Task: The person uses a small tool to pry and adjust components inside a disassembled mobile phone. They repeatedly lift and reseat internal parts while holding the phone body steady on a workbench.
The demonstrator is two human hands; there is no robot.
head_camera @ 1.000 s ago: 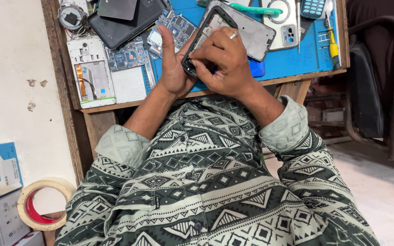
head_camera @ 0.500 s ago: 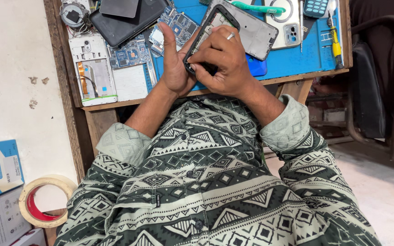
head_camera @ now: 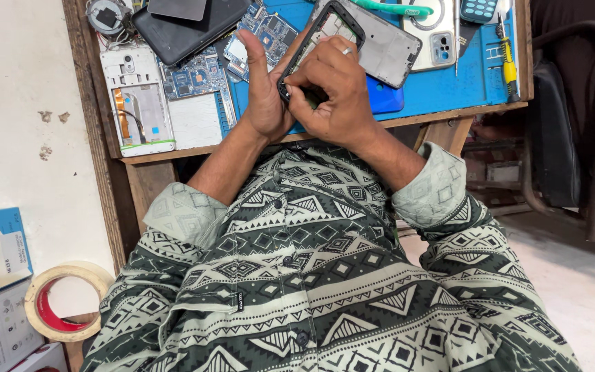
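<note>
Cluttered blue work mat (head_camera: 449,83) on a wooden bench, seen from above my lap. My left hand (head_camera: 264,96) cradles a black-framed opened phone body (head_camera: 321,41), tilted up above the bench's near edge, thumb raised. My right hand (head_camera: 335,93) closes over its lower end, fingertips pinched inside (I cannot see on what). Loose circuit boards (head_camera: 201,72) and a grey back cover (head_camera: 387,48) crowd close; open room is only toward me.
</note>
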